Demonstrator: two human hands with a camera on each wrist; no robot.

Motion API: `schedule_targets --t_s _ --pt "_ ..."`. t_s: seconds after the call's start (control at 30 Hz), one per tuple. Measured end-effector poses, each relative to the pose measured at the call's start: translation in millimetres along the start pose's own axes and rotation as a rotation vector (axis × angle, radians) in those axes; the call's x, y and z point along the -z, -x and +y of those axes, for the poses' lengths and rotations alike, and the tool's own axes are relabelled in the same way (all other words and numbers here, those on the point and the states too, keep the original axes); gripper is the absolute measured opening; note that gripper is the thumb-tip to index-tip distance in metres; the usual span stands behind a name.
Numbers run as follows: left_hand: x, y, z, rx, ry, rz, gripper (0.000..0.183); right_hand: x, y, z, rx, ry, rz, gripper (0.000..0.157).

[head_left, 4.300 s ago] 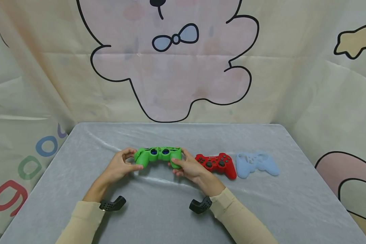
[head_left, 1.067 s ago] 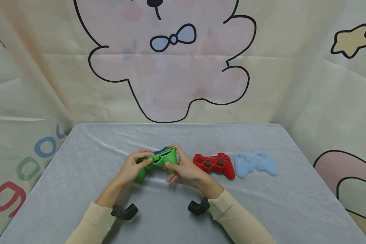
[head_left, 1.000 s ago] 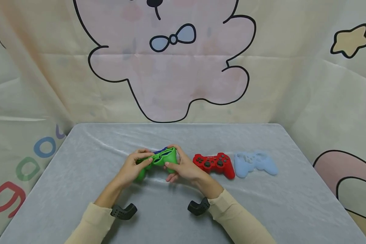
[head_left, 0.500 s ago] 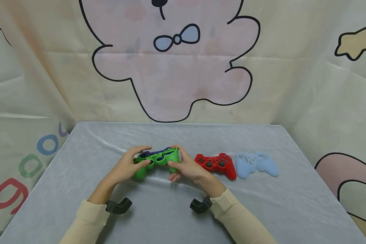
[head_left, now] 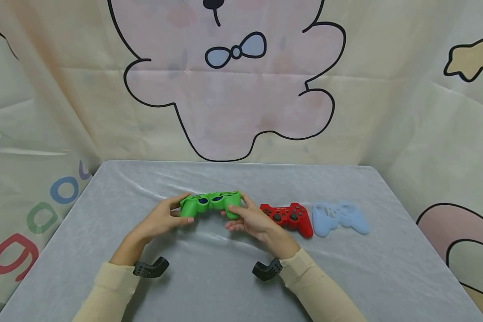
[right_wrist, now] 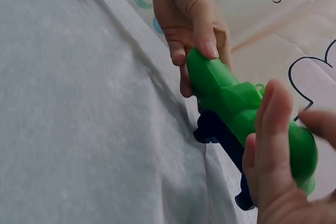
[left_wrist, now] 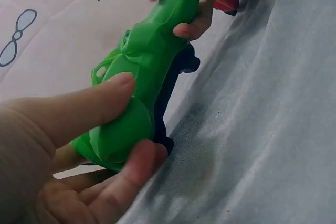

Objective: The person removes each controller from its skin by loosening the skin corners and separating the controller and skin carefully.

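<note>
A bright green silicone cover (head_left: pixel 190 206) sits over a dark blue game controller (left_wrist: pixel 167 100), held up over the table. The blue underside sticks out below the cover in both wrist views, and dark blue shows through the two stick openings in the head view. My left hand (head_left: pixel 158 219) grips the left end, thumb (left_wrist: pixel 107 95) on the green face and fingers curled beneath. At the right end my right hand (head_left: pixel 255 220) holds the other handle between thumb and fingers. A thin green loop of the cover (right_wrist: pixel 260 88) stands away from its top edge.
A red controller (head_left: pixel 289 216) lies right of my right hand on the grey cloth-covered table (head_left: pixel 213 277). Beyond it to the right is a pale blue silicone cover (head_left: pixel 340 218), lying flat. A printed curtain (head_left: pixel 257 103) hangs behind the table's back edge.
The controller has levelled from its slant, and its blue back edge has gone out of sight under the green. My left hand has shifted left from the middle to the left end.
</note>
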State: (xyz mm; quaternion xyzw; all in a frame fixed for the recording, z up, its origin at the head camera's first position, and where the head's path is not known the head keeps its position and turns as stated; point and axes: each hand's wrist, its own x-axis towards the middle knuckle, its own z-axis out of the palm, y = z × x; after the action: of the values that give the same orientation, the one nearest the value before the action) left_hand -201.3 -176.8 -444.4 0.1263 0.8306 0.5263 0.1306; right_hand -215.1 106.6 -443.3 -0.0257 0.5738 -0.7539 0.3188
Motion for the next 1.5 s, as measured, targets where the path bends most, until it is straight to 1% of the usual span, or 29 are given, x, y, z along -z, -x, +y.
schedule_targets --t_s 0.13,0.23,0.5,0.67,0.77,1.0,1.23,1.33,1.5 --pt "0.5 -1.8 -2.7 0.001 0.07 0.056 0.074 2.3 1.0 -1.0 0.024 -0.015 -0.055 0.081" --pt "1.6 -2.5 -3.5 0.02 0.107 0.084 0.072 3.4 0.8 -1.1 0.027 -0.007 -0.07 0.082" --pt "5.0 -2.1 -5.6 0.029 0.098 0.07 0.068 2.8 -0.6 0.8 0.001 0.09 -0.003 0.076" --pt "5.0 -1.7 -4.9 0.019 0.107 0.054 0.068 3.3 -1.1 1.2 -0.007 0.135 0.033 0.076" --pt "4.1 -1.3 -3.1 0.016 0.097 0.053 0.068 4.4 -1.7 0.9 0.0 0.163 0.044 0.077" --pt "3.4 -0.9 -2.8 0.021 0.073 0.064 0.068 6.4 -2.5 1.3 0.033 0.226 0.061 0.072" --pt "2.0 -1.2 -2.0 0.019 0.072 0.068 0.067 5.2 -2.5 1.7 0.023 0.203 0.12 0.073" --pt "1.5 -1.0 -0.7 0.023 0.069 0.069 0.068 4.6 -1.8 1.3 0.035 0.202 0.132 0.067" --pt "2.8 -0.8 -0.5 0.031 0.071 0.068 0.069 4.4 -1.5 0.7 0.071 0.206 0.12 0.056"
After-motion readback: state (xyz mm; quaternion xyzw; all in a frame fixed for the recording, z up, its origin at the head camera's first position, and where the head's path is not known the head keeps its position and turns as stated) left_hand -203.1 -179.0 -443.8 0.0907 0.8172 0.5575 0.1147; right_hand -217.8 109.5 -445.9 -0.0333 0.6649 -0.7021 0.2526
